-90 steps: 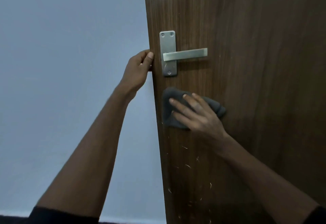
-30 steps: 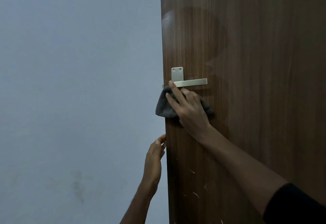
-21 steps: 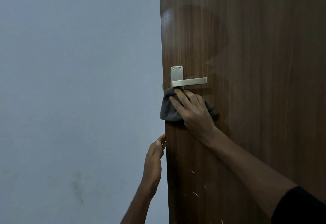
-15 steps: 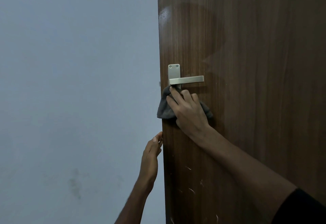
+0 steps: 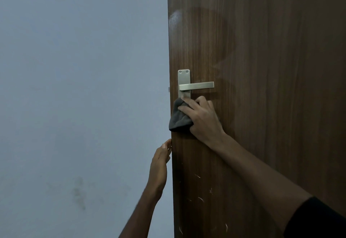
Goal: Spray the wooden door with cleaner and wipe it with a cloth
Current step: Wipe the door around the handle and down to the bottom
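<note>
Door (image 5: 271,106), dark wood grain, fills the right half of the frame, its free edge running top to bottom just right of centre. Left half: plain pale wall (image 5: 74,87), faint dark smudges low in the lower left.

Left hand (image 5: 159,168), lower centre, just left of the door edge. Fingers straight and together, open, holding nothing; fingertips (image 5: 167,145) touch the edge below the cloth. Bare forearm runs down to the bottom of the frame.

Cloth (image 5: 179,119), grey, bunched, at centre, pressed on the door face right at the edge, its left side overhanging the edge slightly. Its top touches the lower end of the metal plate (image 5: 183,77).

Handle (image 5: 196,86), silver lever, level, points right from the plate, just above the cloth.

Right hand (image 5: 202,119), centre, lies flat over the cloth's right part, fingers spread and slightly bent, pressing it to the wood rather than closed round it. Index fingertip reaches the plate's bottom. Forearm slants to the lower right, ending in a dark sleeve (image 5: 318,221).

Dull damp-looking patch (image 5: 202,37) on the door above the handle. Pale scratches (image 5: 201,198) below the hands, lower centre.
</note>
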